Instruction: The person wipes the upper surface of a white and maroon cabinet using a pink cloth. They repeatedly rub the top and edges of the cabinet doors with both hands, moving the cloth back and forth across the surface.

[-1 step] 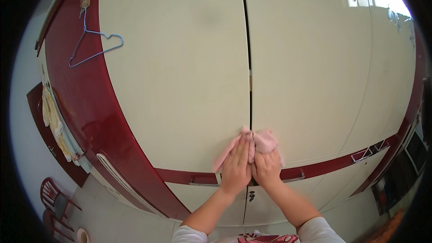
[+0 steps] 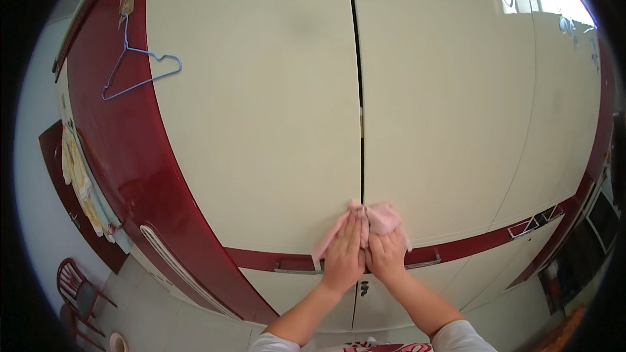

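Observation:
My left hand [image 2: 343, 256] and my right hand [image 2: 387, 252] lie side by side on a pink cloth [image 2: 383, 219], pressing it with extended fingers against the tall cream cabinet doors [image 2: 261, 130]. The cloth is bunched up between my hands and spreads out past the fingers on both sides. It covers the lower part of the dark gap between the two doors, just at the dark red band [image 2: 251, 259]. Part of the cloth under my palms is hidden.
Metal handles [image 2: 422, 260] sit along the red band, with a small dark lock [image 2: 364, 288] below it. A blue hanger [image 2: 141, 50] hangs from the cabinet's red side at left. A dark red chair [image 2: 79, 287] and a bin [image 2: 119, 342] stand at lower left.
Both hands and the cloth have slid a little down the doors to the red band. The view has tilted slightly upward, so more of the blue leaf decoration shows at the top.

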`<state>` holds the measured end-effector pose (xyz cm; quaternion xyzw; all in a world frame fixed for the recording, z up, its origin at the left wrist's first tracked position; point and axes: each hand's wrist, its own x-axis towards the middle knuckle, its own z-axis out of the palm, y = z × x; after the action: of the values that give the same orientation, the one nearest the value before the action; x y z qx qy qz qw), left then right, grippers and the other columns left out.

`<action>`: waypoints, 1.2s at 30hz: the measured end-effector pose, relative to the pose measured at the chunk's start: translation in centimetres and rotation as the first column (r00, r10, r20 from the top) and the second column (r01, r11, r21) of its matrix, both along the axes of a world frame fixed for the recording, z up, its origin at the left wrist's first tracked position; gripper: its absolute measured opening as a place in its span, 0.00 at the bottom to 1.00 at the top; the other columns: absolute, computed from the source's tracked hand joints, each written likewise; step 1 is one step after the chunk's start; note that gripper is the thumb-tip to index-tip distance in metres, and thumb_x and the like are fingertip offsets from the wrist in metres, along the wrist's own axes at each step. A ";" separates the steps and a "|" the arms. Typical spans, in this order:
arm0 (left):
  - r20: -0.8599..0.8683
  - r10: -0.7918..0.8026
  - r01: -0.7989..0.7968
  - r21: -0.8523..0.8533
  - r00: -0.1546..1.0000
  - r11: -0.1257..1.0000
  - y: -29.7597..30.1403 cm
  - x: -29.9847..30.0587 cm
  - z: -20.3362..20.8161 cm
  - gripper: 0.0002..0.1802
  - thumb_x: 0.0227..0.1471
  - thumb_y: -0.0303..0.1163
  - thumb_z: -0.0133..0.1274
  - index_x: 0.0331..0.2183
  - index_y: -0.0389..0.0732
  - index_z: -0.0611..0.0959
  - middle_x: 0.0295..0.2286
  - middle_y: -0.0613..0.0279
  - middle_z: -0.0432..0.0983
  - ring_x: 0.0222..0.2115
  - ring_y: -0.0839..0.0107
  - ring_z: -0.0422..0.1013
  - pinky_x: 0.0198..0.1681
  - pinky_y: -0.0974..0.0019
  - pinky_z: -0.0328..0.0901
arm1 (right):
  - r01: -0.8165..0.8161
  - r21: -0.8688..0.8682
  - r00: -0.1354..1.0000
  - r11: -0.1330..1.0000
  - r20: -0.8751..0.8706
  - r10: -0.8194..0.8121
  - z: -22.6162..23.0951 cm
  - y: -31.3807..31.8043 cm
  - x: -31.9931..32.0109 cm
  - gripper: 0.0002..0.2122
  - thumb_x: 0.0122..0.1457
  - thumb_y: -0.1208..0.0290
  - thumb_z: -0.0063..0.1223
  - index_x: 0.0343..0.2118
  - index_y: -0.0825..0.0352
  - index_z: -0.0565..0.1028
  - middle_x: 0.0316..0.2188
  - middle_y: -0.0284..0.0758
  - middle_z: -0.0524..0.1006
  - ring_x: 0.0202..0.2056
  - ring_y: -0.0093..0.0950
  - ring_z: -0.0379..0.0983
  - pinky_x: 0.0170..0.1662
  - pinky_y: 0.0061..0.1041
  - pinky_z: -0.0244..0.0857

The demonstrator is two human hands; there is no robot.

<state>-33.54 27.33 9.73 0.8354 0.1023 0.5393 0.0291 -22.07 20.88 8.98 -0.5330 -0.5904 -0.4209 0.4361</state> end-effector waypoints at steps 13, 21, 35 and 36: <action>0.010 -0.066 0.061 0.250 0.998 0.966 0.2 4.9 9.1 0.32 0.52 0.24 0.48 0.59 0.28 0.66 0.59 0.39 0.62 0.60 0.47 0.60 0.63 0.53 0.57 | 0.194 0.148 0.981 0.970 -0.014 -0.194 8.2 -0.9 3.7 0.20 0.56 0.77 0.48 0.53 0.77 0.70 0.53 0.50 0.71 0.54 0.48 0.68 0.58 0.48 0.59; -0.084 -0.023 0.040 0.205 0.996 0.978 -1.4 6.2 -1.3 0.31 0.52 0.24 0.51 0.58 0.28 0.67 0.60 0.43 0.61 0.61 0.52 0.60 0.61 0.56 0.61 | 0.296 -0.045 0.948 0.954 -0.108 -0.300 -1.3 -3.7 4.4 0.19 0.58 0.75 0.49 0.52 0.74 0.72 0.50 0.49 0.73 0.52 0.48 0.69 0.53 0.46 0.63; 0.137 0.012 -0.044 0.229 0.990 0.972 -1.9 11.0 8.1 0.33 0.60 0.39 0.49 0.61 0.31 0.64 0.62 0.42 0.58 0.62 0.45 0.56 0.63 0.50 0.54 | 0.175 0.126 0.985 0.977 -0.021 -0.173 9.0 -4.5 7.9 0.24 0.51 0.74 0.52 0.53 0.73 0.72 0.46 0.45 0.74 0.50 0.45 0.69 0.55 0.43 0.61; 0.178 0.051 -0.093 0.237 0.983 0.967 -1.8 11.2 7.8 0.34 0.61 0.40 0.48 0.62 0.32 0.63 0.62 0.42 0.56 0.63 0.45 0.54 0.64 0.49 0.52 | 0.155 0.142 0.988 0.978 -0.018 -0.154 9.5 -4.3 7.7 0.23 0.50 0.74 0.52 0.53 0.73 0.72 0.46 0.45 0.74 0.50 0.44 0.70 0.55 0.43 0.61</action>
<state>-22.31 25.56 17.56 0.7791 0.0627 0.6179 -0.0849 -14.34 16.56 18.45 -0.5459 -0.5140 -0.4931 0.4411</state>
